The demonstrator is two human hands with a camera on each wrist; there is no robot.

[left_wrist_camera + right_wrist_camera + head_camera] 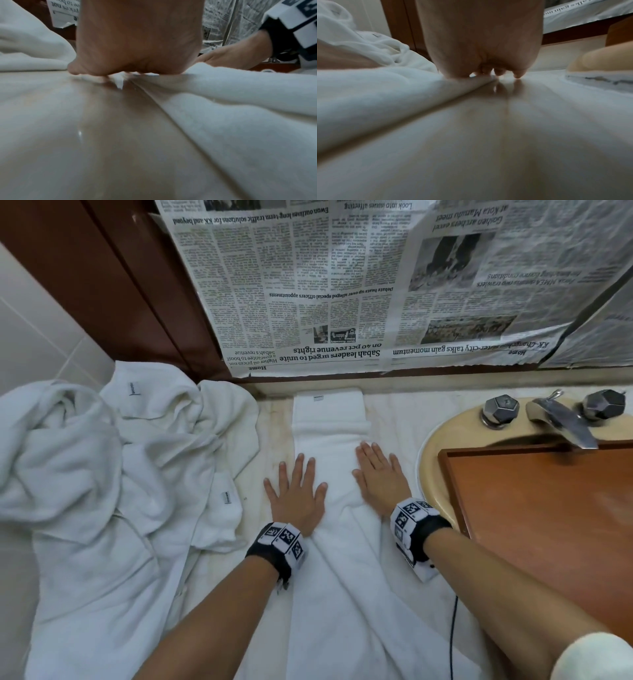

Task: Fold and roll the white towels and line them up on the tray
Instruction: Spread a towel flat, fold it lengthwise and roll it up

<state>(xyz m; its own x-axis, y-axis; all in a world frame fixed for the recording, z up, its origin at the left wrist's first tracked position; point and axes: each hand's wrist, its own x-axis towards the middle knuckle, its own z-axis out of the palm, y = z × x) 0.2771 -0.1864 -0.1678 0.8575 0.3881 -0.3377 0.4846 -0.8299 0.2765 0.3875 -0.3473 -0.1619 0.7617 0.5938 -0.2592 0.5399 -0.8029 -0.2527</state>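
A long folded white towel (330, 446) lies lengthwise on the pale table (394, 419), running from the newspaper-covered wall (342, 285) toward the person. The left hand (298, 496) and right hand (380, 475) press flat on its side edges, fingers straight and spread, gripping nothing. A heap of unfolded towels (102, 457) lies left. The wooden tray (548, 525) sits right, over the sink (442, 440).

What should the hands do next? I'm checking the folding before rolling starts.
Probably slide both palms away along the folded towel to smooth it: the left hand and right hand lie flat on its edges, the near part looks wrinkled, and the tray holds no rolls yet.
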